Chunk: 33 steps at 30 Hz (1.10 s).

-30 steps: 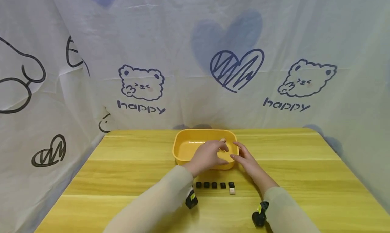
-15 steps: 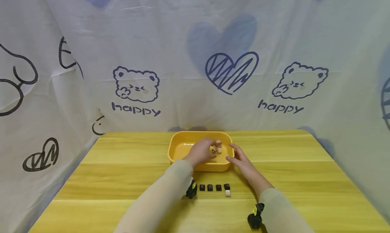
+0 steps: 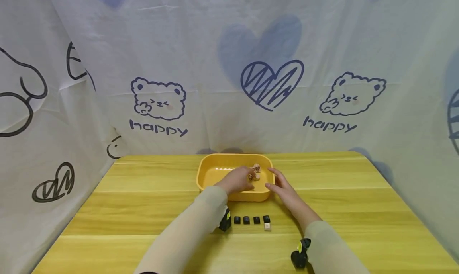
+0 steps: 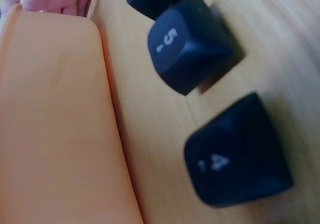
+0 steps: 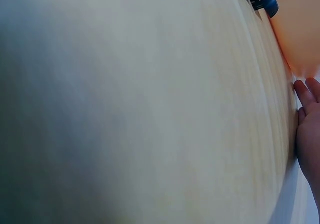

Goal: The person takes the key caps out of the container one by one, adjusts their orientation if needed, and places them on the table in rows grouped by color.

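- The small pale keycaps (image 3: 255,171) lie inside the yellow tray (image 3: 215,174), toward its 3 o'clock end; the tray sits at the table's 12 o'clock side, in the middle
- The left hand (image 3: 237,180) reaches over the tray's near rim, fingers curled down at the pale keycaps; whether it actually pinches one I cannot tell from here
- The right hand (image 3: 283,188) rests at the tray's 3 o'clock corner, fingers straight and relaxed against its outer wall, holding nothing
- At the tray's 6 o'clock, a row of black keycaps (image 3: 251,220) lies on the wooden table (image 3: 358,210); the wrist view shows a 5 (image 4: 192,44) and a 4 (image 4: 237,151) among them; a white keycap (image 3: 267,226) sits just beside the row's 3 o'clock end
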Motion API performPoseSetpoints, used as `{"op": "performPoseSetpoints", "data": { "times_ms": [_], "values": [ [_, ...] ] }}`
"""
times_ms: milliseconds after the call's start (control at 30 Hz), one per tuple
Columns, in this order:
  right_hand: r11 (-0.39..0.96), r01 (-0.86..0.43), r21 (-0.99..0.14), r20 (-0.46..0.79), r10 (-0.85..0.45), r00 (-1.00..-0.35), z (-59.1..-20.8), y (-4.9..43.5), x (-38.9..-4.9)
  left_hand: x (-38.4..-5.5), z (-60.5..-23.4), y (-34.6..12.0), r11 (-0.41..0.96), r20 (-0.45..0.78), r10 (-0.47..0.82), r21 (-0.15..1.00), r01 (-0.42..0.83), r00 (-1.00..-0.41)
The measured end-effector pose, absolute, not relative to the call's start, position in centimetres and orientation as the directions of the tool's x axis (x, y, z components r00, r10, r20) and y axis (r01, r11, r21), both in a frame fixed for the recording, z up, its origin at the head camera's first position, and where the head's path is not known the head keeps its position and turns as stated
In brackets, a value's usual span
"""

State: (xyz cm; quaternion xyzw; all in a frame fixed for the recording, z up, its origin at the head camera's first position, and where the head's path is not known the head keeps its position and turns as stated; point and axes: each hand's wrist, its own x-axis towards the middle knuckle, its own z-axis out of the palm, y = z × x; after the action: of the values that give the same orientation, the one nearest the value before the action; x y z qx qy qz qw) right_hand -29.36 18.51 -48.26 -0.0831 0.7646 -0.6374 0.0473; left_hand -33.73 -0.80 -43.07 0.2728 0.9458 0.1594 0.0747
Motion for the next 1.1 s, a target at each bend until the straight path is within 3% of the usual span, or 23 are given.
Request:
{"op": "performPoseSetpoints", "data": {
  "times_ms": [433,733,1100],
  "values": [
    [0.136,-0.062,-0.989,0.035,-0.195,-0.980,-48.47,18.40,-29.49,-34.29,-43.70,-0.72,0.776,-0.065,0.572,0.365,0.514,-0.817],
    [0.167,-0.067,-0.984,0.039,-0.169,-0.985,-48.61,18.50,-29.57,-34.26,-43.61,-0.79,0.788,-0.093,0.543,0.399,0.468,-0.834],
    [0.154,-0.069,-0.986,0.041,-0.175,-0.984,-48.75,18.53,-29.53,-33.71,-42.88,-0.98,0.765,-0.001,0.544,0.410,0.496,-0.839]
  ]
}}
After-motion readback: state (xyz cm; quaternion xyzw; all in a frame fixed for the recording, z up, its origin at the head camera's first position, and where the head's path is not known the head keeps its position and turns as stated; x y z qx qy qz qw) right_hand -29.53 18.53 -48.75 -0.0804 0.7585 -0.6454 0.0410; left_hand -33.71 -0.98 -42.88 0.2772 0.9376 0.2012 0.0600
